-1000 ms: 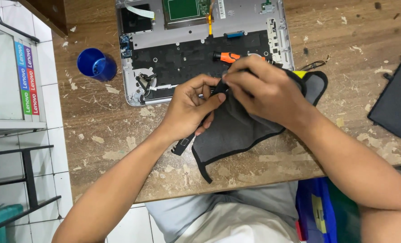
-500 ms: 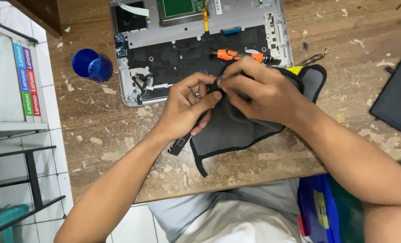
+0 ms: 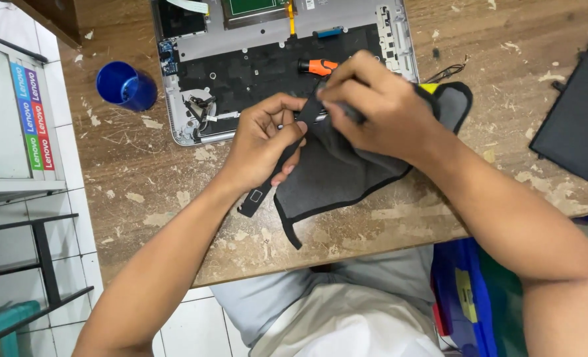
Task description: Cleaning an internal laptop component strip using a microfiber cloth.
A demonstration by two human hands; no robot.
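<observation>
The left hand (image 3: 264, 142) grips a narrow black strip-shaped part (image 3: 262, 190), fingers curled around it, its lower end sticking out below the palm toward 7 o'clock. The right hand (image 3: 376, 106) is clenched on the upper end of the same part, pinching it together with a fold of the dark grey cloth (image 3: 337, 175). Both hands meet just above the cloth, near the middle of the view.

The cloth lies spread on the worn wooden tabletop (image 3: 175, 218), reaching from under the right hand toward 6 o'clock, with a black-edged corner pointing down at the tabletop's near edge.

At 12 o'clock from the hands lies an opened silver laptop base (image 3: 277, 36), its insides showing. An orange-handled screwdriver (image 3: 320, 66) rests on it, just beside the right hand's fingers. A blue cup (image 3: 123, 86) stands at 10 o'clock, apart from the laptop base. A dark flat panel (image 3: 575, 125) lies at 3 o'clock, partly cut off by the frame edge.
</observation>
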